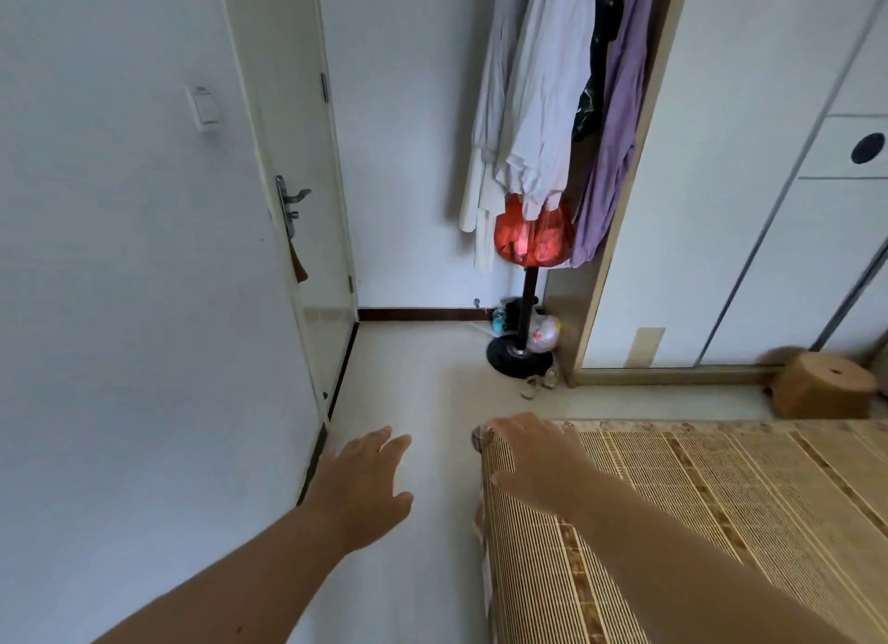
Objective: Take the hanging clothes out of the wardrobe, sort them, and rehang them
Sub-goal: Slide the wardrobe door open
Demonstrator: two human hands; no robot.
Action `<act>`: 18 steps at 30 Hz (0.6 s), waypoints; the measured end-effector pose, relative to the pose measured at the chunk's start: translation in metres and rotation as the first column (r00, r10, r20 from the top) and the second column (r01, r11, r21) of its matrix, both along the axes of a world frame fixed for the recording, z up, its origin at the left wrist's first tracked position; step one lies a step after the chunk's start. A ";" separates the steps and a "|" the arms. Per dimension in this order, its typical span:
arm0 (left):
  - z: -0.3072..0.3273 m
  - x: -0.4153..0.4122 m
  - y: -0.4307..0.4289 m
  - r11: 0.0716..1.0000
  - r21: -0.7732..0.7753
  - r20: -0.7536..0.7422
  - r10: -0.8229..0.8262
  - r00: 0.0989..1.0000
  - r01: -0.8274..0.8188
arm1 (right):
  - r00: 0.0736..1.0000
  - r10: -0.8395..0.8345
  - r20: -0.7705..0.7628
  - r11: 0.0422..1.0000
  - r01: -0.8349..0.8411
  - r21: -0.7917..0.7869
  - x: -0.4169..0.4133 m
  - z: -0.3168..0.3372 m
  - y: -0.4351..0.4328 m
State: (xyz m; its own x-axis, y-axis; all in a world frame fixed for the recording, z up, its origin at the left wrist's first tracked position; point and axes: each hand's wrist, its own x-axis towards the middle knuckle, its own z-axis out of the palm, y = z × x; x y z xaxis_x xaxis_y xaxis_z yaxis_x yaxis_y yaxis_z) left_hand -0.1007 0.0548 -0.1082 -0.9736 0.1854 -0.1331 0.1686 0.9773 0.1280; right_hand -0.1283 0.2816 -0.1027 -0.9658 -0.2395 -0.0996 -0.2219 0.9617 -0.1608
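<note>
Bedroom floor (432,379), left hand (365,480) spread, empty, right hand (533,456) open on woven mat (696,499), clothes (543,91) hanging beyond

- One head-worn, wide-angle view looks forward and down over the floor (423,384).
- The bed (696,499) corner lies close below on the right.
- The wardrobe (721,211) and the door (293,115) stand farther ahead.

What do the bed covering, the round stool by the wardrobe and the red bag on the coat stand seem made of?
Bed covering: likely a woven bamboo or rattan mat, matte, fine slats in rows. Round stool: perhaps wood or cork, matte brown. Red bag: thin translucent plastic, glossy and crinkled.
</note>
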 end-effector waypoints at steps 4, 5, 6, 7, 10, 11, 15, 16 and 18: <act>-0.010 -0.041 -0.009 0.999 0.003 0.044 0.051 0.998 -0.051 | 0.997 -0.033 0.067 0.998 0.036 -0.042 -0.037 -0.016 0.003; -0.012 -0.052 -0.012 0.998 0.010 0.060 0.065 0.996 -0.066 | 0.995 -0.046 0.084 0.997 0.051 -0.062 -0.047 -0.017 0.001; -0.014 -0.066 -0.016 0.997 0.017 0.073 0.075 0.994 -0.077 | 0.994 -0.054 0.092 0.994 0.062 -0.085 -0.061 -0.020 -0.002; -0.017 -0.080 -0.021 0.996 0.018 0.087 0.081 0.993 -0.083 | 0.993 -0.060 0.099 0.993 0.069 -0.099 -0.075 -0.023 -0.007; -0.024 -0.129 -0.037 0.998 0.004 0.093 0.062 0.994 -0.063 | 0.994 -0.055 0.099 0.996 0.061 -0.067 -0.121 -0.030 -0.023; -0.024 -0.148 -0.043 0.998 0.007 0.094 0.056 0.994 -0.057 | 0.993 -0.054 0.101 0.997 0.059 -0.046 -0.138 -0.030 -0.031; -0.026 -0.220 -0.068 0.999 0.027 0.120 0.037 0.992 -0.041 | 0.991 -0.058 0.117 0.997 0.064 -0.050 -0.204 -0.035 -0.058; -0.025 -0.238 -0.074 0.999 0.039 0.135 0.030 0.990 -0.036 | 0.991 -0.057 0.120 0.997 0.063 -0.047 -0.220 -0.035 -0.066; -0.024 -0.273 -0.083 0.998 0.064 0.137 0.015 0.990 -0.024 | 0.991 -0.074 0.107 0.995 0.081 -0.062 -0.251 -0.040 -0.079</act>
State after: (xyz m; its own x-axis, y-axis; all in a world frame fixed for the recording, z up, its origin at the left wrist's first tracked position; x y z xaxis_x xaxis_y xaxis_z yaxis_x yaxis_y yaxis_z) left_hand -0.3735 -0.0283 -0.1321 -0.9507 0.1795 -0.2531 0.1265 0.9691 0.2119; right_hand -0.3789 0.2026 -0.1424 -0.9669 -0.1735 -0.1872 -0.1255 0.9619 -0.2430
